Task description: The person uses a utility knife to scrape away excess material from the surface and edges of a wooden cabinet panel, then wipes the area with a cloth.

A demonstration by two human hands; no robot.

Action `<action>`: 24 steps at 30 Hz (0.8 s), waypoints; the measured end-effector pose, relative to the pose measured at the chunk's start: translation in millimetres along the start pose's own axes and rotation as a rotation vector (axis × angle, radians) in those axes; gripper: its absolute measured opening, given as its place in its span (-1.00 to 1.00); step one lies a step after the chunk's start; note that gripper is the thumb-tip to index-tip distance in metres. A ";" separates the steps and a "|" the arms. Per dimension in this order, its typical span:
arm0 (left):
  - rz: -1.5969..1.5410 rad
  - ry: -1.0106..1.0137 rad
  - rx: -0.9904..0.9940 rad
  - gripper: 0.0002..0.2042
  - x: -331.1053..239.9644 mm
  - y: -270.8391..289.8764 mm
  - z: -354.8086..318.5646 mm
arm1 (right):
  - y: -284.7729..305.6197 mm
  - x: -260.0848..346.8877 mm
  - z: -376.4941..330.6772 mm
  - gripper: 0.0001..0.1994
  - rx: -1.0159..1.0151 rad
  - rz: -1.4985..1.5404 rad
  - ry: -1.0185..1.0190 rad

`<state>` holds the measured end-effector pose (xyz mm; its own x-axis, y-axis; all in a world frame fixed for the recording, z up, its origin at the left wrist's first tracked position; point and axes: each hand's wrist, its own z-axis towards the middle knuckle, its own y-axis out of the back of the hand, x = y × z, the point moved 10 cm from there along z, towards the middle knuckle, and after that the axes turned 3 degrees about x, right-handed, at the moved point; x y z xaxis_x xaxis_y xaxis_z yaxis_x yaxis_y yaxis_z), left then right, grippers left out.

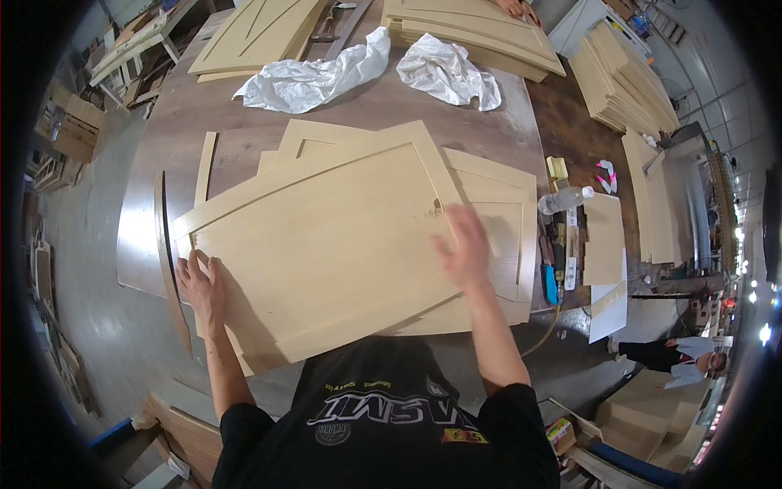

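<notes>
- While the top panel (326, 253) lies between, left hand (202, 287), fingers parted, touches its left edge; grip unclear.
- Right hand (467, 251), blurred, loosely open at right edge; contact unclear.

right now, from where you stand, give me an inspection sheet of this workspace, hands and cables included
Surface: brown table, partly covered.
Job's things: top panel lies skewed over other panels.
Clutter: two crumpled white sheets, a wood strip, a clear bottle on its side, a blue-handled tool.
Left hand: at the top panel's left edge; grip unclear.
Right hand: blurred, fingers spread at the top panel's right side; contact unclear.
Cables: thin yellowish hose or cable by the table's right edge.
Surroundings: panel stack at right; another person's hand at the far panels.
</notes>
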<state>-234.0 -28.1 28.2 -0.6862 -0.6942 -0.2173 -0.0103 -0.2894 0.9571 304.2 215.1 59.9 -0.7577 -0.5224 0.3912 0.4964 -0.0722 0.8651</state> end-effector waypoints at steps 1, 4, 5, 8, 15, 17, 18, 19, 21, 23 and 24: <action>0.006 0.083 0.044 -0.42 12.8 -5.7 -0.1 | -23.7 38.4 13.6 -0.26 0.148 0.005 0.069; 0.051 0.071 0.017 -0.41 6.8 -12.1 -0.8 | -74.3 79.6 25.2 -0.13 0.223 -0.190 -0.028; 0.088 0.101 0.000 -0.42 4.6 -9.2 -3.1 | -86.6 93.7 21.5 -0.10 0.249 -0.187 -0.091; 0.012 0.067 -0.010 -0.45 14.3 -10.3 0.1 | -126.7 251.0 -33.4 -0.14 0.581 0.355 0.495; -0.533 0.034 -0.021 -0.65 52.5 -23.2 -8.8 | -83.3 188.3 24.5 -0.49 0.195 0.436 0.267; -0.652 0.096 -0.050 -0.61 62.7 -19.4 -10.4 | -70.9 112.6 37.0 -0.39 0.103 -0.031 -0.044; -0.755 0.195 -0.064 -0.59 70.5 -21.1 -8.8 | -52.4 96.2 35.5 -0.35 0.022 -0.214 -0.171; -0.857 0.294 -0.077 -0.56 77.2 -23.8 -8.7 | -56.2 104.7 31.5 -0.35 0.023 -0.216 -0.171; -0.859 0.236 -0.116 -0.49 70.9 3.0 -5.0 | -97.1 160.8 11.8 -0.35 0.234 -0.075 0.065; -1.251 0.526 0.058 -0.44 73.0 -7.5 -10.6 | -128.9 258.3 -26.5 -0.33 0.688 0.515 0.370; -1.107 0.561 0.107 -0.45 84.3 -8.7 -8.3 | -144.5 301.0 -60.7 -0.37 1.158 0.791 0.303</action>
<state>-285.8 -89.6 0.0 0.1337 -0.3046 -0.9430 -0.4616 -0.8612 0.2127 30.1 16.7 33.6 -0.2591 -0.2660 0.9285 0.0070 0.9608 0.2772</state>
